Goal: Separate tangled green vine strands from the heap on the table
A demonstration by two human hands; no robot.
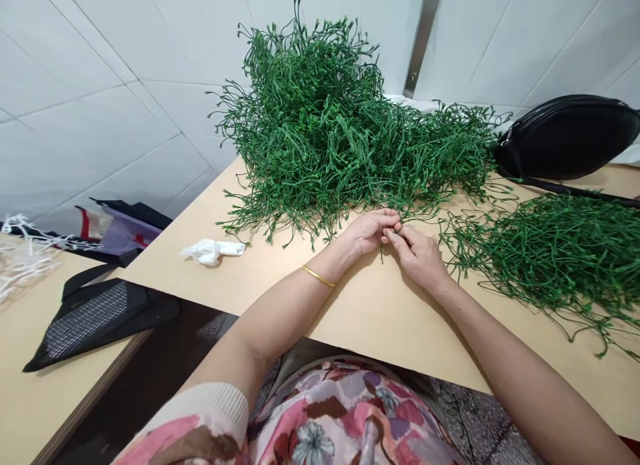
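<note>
My left hand (373, 231) and my right hand (420, 257) meet over the table, fingertips pinched together on a thin green plastic stem (382, 253). Only a short end of the stem shows below the fingers; most of it is hidden by them. Just beyond my hands rises a large tangled heap of green plastic stems (325, 131) with small forked tips. To the right of my right hand lies a second, lower pile of similar stems (560, 251).
A black bag (570, 141) with a strap stands at the back right against the tiled wall (175, 25). A crumpled white tissue (207, 251) lies left on the table (280, 278). On another table are a black mesh pouch (93, 318) and white strands (25, 258).
</note>
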